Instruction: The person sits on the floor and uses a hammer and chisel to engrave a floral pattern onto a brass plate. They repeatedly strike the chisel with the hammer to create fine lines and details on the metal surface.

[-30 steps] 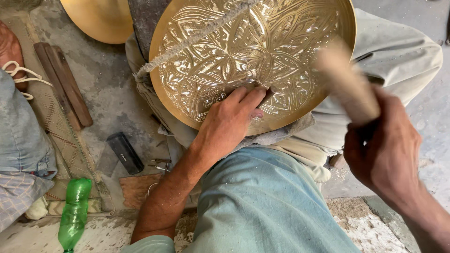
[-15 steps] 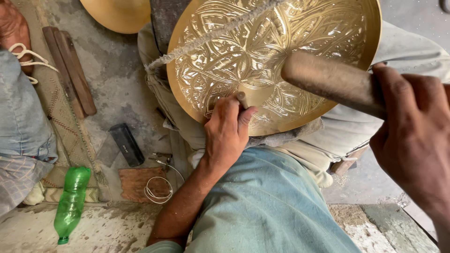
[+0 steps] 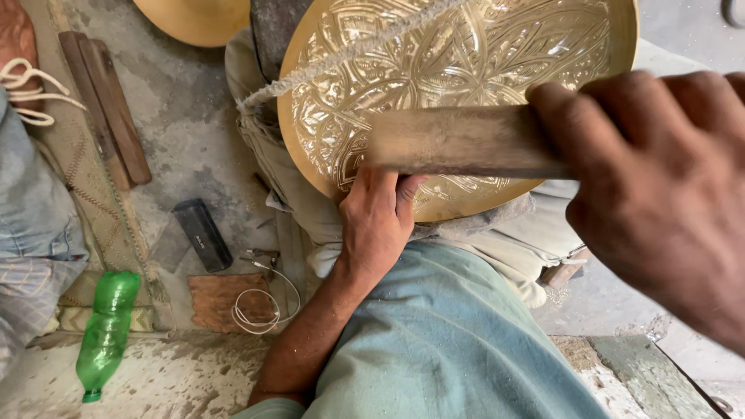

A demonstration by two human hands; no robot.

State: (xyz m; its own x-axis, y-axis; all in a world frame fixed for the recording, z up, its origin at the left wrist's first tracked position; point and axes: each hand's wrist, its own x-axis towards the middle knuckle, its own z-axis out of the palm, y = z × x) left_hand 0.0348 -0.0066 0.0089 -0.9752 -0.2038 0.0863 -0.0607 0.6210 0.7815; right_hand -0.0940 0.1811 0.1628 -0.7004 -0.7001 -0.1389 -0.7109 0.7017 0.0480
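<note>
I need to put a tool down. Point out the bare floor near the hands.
Bare concrete lies between the wooden sticks and the brass tray, above the black block. It is crowded lower down: block, white cable, green bottle. The left hand and right hand cover the tray's near edge.

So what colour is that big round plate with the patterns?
Shiny gold, like brass: the round plate is covered in engraved flower and leaf patterns. Head view.

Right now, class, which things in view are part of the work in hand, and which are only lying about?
In use: brass tray; wooden mallet in right hand; left hand on the tray's rim.

Lying about: green bottle; black block; white wire; wooden sticks.
</note>
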